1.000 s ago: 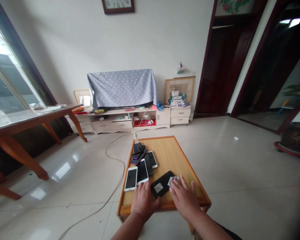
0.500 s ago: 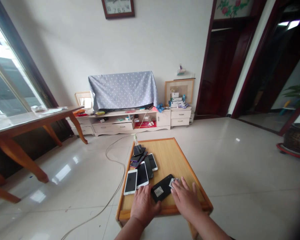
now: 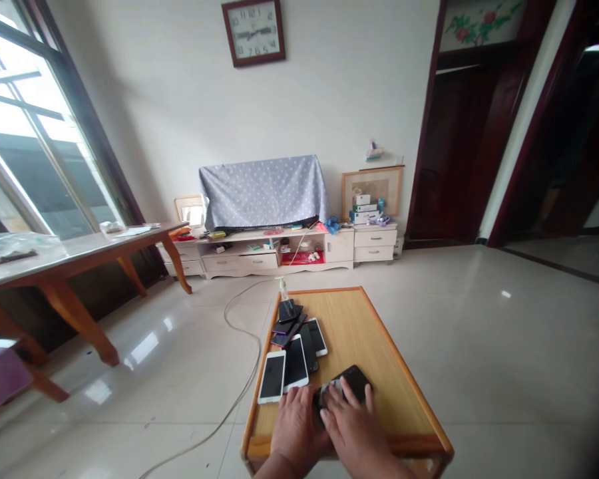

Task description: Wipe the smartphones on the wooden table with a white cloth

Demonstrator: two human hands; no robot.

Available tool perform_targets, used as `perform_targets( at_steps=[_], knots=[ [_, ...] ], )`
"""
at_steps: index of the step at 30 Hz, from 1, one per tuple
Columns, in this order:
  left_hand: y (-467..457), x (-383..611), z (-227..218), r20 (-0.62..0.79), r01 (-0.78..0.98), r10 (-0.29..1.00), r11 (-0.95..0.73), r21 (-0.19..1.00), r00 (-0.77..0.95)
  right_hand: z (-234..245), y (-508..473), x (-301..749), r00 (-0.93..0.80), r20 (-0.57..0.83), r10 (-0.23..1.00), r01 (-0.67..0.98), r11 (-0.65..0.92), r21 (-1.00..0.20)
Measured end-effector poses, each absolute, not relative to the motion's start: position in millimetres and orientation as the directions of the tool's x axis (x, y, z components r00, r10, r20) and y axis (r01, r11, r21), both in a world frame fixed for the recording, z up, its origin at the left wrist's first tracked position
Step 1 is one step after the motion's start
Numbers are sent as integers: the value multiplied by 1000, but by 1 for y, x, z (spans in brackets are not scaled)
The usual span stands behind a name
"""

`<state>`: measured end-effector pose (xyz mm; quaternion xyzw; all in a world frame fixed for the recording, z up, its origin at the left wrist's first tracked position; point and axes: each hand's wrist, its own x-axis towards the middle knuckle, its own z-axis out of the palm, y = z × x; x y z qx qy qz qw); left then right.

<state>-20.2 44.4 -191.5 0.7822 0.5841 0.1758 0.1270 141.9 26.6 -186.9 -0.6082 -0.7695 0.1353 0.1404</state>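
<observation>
The fingers of the person's right hand (image 3: 354, 429) were spread somewhat apart, pressing a pale wipe (image 3: 333, 385) flat on a black phone (image 3: 357, 380). The left hand (image 3: 295, 422) had its fingers close together at the phone's left end — whether they gripped it could not be told. The phone lay on the wooden table (image 3: 349, 322), near a white phone (image 3: 272, 376) and a pump bottle (image 3: 284, 290).

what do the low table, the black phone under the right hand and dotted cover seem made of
Low table: wood or wood-look laminate, satin, faintly grained.
Black phone: smooth plastic or glass; its even dark surface fits either.
Dotted cover: matte fabric, hanging in soft folds.
</observation>
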Motion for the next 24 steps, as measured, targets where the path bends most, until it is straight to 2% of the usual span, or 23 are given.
perform_targets(
  at_steps=[2,3,6,8,10,14,17,19,22,24],
  knots=[
    [44,-20,-192,127,867,960,-279,413,249,-188,27,145,-241,56,969,890,244,-385],
    [44,-20,-192,126,864,961,-278,420,248,-189,30,151,-201,53,978,904,206,-375],
    [43,-21,-191,122,856,962,-273,440,244,-190,46,176,35,56,998,947,-15,-322],
    [42,-22,-190,116,855,964,-266,444,240,-191,52,182,120,68,990,949,-94,-301],
    [43,-23,-191,114,856,964,-266,443,241,-190,49,172,55,71,996,951,-30,-308],
    [42,-24,-192,63,875,968,-248,415,245,-189,25,129,-278,11,961,874,258,-412],
    [40,-23,-189,0,899,974,-210,385,227,-190,20,124,-364,-5,931,832,323,-451],
    [38,-21,-184,-6,906,976,-198,375,216,-194,29,143,-267,25,963,874,253,-415],
    [36,-20,-177,-38,903,973,-197,382,228,-203,50,181,1,50,999,942,16,-336],
    [36,-21,-173,-58,897,972,-188,400,229,-209,58,193,90,50,995,953,-72,-295]
  ],
)
